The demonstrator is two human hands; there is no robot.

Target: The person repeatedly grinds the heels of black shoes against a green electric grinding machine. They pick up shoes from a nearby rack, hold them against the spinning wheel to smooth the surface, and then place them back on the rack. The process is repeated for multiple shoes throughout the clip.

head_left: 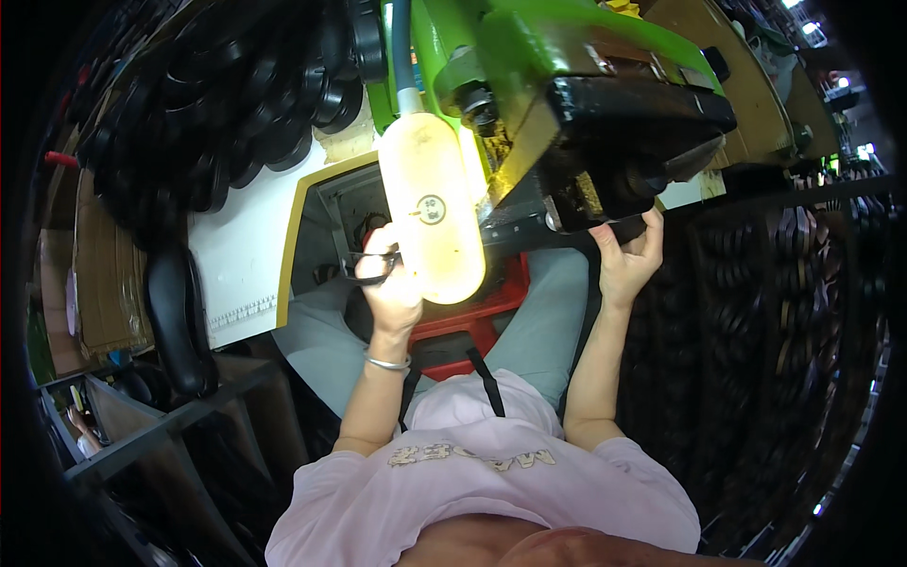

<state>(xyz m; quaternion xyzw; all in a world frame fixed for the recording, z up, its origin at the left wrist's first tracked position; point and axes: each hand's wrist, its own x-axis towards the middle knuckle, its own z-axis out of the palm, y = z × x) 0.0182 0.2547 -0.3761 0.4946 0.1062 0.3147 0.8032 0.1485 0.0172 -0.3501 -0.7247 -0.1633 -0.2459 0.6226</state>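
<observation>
My left hand (393, 291) is closed at the lower left side of a glowing oval lamp (430, 175). Black loops, which look like scissors handles (371, 268), sit at its fingers; the lamp's glare and the fingers hide the rest. My right hand (631, 263) reaches up to the underside of a green and black machine (642, 109). Its thumb and fingers close on the edge of a black piece (627, 229), whose shape is mostly hidden by the machine head.
Many black shoe parts (236, 104) are heaped on the white tabletop (236, 246) at the left, with one long black piece (177, 321) hanging over its edge. A divided grey rack (179, 416) stands at lower left. Racks of dark items (756, 283) fill the right. A red stool (468, 326) shows between my legs.
</observation>
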